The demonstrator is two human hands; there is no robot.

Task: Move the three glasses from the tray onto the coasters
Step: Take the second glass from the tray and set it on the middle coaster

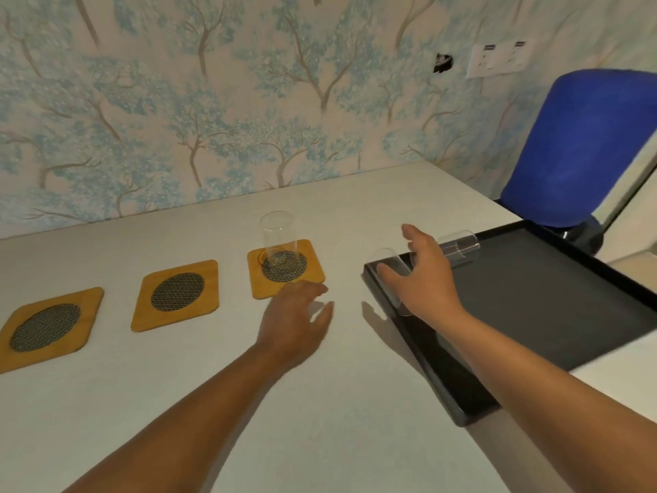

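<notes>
Three wooden coasters with dark mesh centres lie in a row on the white table: the left coaster (49, 329), the middle coaster (176, 295) and the right coaster (286, 268). One clear glass (278, 241) stands upright on the right coaster. A black tray (554, 307) sits at the right. In it, a clear glass (391, 275) stands at the near-left corner, and my right hand (423, 279) is wrapped around it. Another glass (458, 249) lies on its side behind my hand. My left hand (295, 322) hovers flat over the table, fingers apart, just in front of the right coaster.
A blue chair (583, 147) stands behind the tray at the table's right edge. Patterned wallpaper runs along the table's back edge, with a wall socket plate (497, 60) at the upper right.
</notes>
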